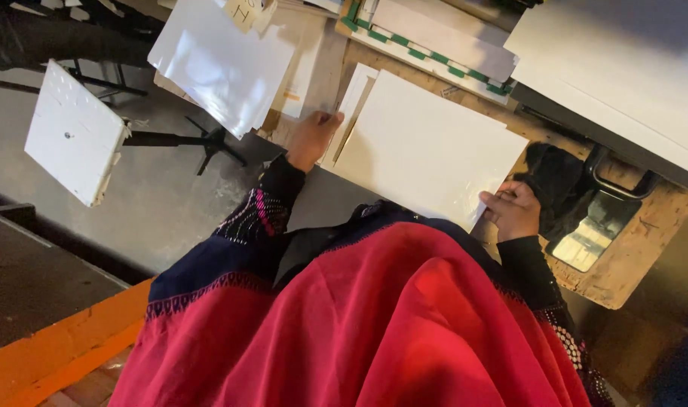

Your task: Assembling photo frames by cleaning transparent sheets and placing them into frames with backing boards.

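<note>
A large white sheet lies flat on a wooden worktable. My left hand rests at the sheet's left edge, fingers curled on a narrower white sheet tucked under it. My right hand pinches the large sheet's near right corner. Both arms wear dark patterned sleeves, and a red garment fills the lower part of the view.
A pile of glossy white sheets overhangs the table's left end. Green-and-white striped strips and a big white board lie behind. A black tool with a handle sits at right. A white panel on a stand stands on the grey floor.
</note>
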